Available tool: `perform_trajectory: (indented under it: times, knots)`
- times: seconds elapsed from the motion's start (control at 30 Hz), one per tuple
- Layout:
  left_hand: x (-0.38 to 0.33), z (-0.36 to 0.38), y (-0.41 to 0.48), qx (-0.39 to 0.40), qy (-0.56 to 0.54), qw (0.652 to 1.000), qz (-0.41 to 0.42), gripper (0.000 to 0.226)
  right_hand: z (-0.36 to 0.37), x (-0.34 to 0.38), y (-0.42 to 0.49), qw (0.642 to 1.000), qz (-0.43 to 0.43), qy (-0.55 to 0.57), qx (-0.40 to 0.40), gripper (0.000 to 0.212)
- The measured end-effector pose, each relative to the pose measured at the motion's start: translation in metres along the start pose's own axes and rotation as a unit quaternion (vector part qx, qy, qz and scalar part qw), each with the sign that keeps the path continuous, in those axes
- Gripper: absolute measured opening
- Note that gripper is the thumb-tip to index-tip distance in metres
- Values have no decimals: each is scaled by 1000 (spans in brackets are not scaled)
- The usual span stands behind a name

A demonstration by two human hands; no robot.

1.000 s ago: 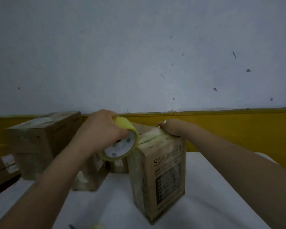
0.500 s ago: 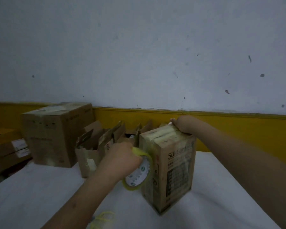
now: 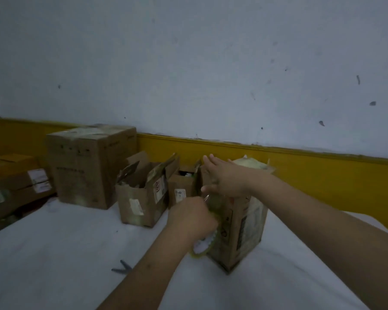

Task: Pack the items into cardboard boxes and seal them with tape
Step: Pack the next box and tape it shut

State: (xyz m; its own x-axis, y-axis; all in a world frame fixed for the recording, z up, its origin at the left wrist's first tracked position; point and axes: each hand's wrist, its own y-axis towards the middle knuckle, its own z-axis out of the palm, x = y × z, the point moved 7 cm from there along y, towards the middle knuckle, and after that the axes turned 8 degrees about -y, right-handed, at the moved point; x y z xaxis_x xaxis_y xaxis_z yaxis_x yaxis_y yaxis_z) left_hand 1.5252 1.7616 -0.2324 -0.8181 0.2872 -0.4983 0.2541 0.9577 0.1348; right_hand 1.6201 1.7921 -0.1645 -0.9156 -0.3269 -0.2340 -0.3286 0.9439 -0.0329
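Observation:
A tall closed cardboard box (image 3: 246, 231) stands upright on the white table (image 3: 54, 265), with tape across its top. My left hand (image 3: 192, 218) grips a yellow tape roll (image 3: 203, 246) low against the box's left face. A strip of tape runs up that face. My right hand (image 3: 222, 177) lies with straight fingers over the box's upper left edge, pressing on the tape there.
Two open cardboard boxes (image 3: 141, 193) (image 3: 182, 186) stand behind and to the left. A large sealed box (image 3: 87, 164) sits further left, with more boxes (image 3: 16, 180) at the left edge. Grey scissors (image 3: 122, 267) lie on the table near my left forearm. A wall runs close behind.
My left hand has pulled the tape roll from the box's top down its left face. My right hand slid from the top's far edge to the upper left edge.

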Motion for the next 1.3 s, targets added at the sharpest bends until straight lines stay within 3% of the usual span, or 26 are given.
perform_trajectory:
  times: [0.03,0.1,0.17,0.2,0.27,0.3,0.33,0.37,0.43,0.5,0.57,0.7,0.8,0.93,1.0,1.07,1.17,1.3]
  knots:
    - [6,3,-1,39,-57,998,4,31,-3,3,-2,1000,-14,-10,5,91]
    - [19,4,-16,139,-192,971,5,78,-6,8,-6,999,-22,-46,8,89]
    - [48,-5,-29,134,-305,943,-5,98,-9,13,-12,995,-1,-99,-8,87]
    - [73,-12,-32,86,-330,940,-17,89,-13,21,-17,989,6,-140,-45,83]
    - [133,-24,-42,-52,-265,962,-37,47,-21,63,-29,964,-42,-169,-203,67]
    - [161,-24,-51,-100,-219,970,-45,33,-21,94,-38,943,-90,-135,-291,52]
    - [186,-18,-61,-126,-188,973,-50,33,-14,123,-46,926,-123,-84,-348,35]
    - [208,-8,-72,-133,-171,974,-60,38,3,150,-48,929,-131,-32,-344,21]
    - [238,8,-89,-166,-161,969,-86,41,58,187,-34,974,-83,48,-203,19]
    - [249,9,-97,-215,-164,958,-97,37,114,204,-20,996,-28,69,-58,24]
    - [249,8,-95,-229,-175,953,-89,33,139,205,-13,996,-1,87,-23,25]
    - [245,8,-93,-238,-163,955,-67,28,149,208,-9,995,-17,96,-9,25]
    - [242,0,-95,-292,-198,934,-58,26,138,205,-19,996,-18,90,-11,21]
    - [248,-14,-116,-431,-330,825,-160,25,94,185,-53,988,2,122,-98,35]
    - [239,-16,-121,-458,-382,778,-197,28,57,159,-76,969,14,182,-169,42]
    - [202,-17,-105,-400,-445,786,-154,26,11,120,-97,943,38,228,-241,42]
    - [113,-11,-65,-212,-501,838,-55,10,-46,47,-106,913,94,216,-332,37]
    - [32,8,-33,2,-437,899,-28,37,-53,-21,-75,915,136,264,-273,29]
